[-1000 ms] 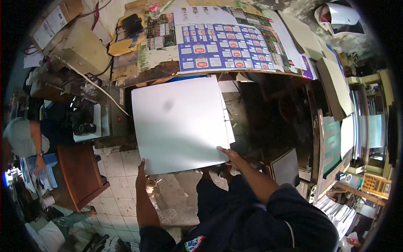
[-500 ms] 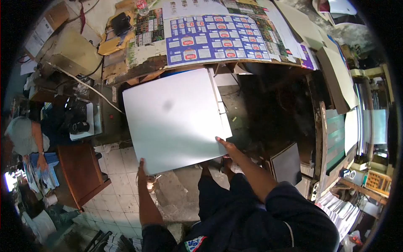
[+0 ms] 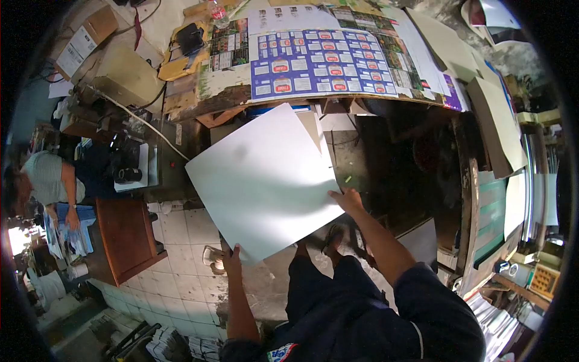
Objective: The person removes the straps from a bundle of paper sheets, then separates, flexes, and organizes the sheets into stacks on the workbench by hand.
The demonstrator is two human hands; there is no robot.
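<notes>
A large white sheet [image 3: 265, 187] is held between both hands, turned at an angle, its far corner near the workbench edge. My left hand [image 3: 232, 259] pinches its near left corner, thumb on top. At the right corner, my right hand [image 3: 348, 200] grips the sheet with the thumb above and the other fingers partly hidden. Under the sheet's far right side, more pale sheets [image 3: 309, 128] show below the bench.
Beyond is a workbench with blue printed labels [image 3: 319, 63]. A brown wooden cabinet [image 3: 128, 238] stands at left, beside a seated person [image 3: 51, 178]. A tall wooden frame [image 3: 467, 199] and stacked papers [image 3: 491, 320] are at right.
The white sheet has turned so its far edge slants, uncovering pale sheets beneath. Both hands have moved right with it, the left one also lower.
</notes>
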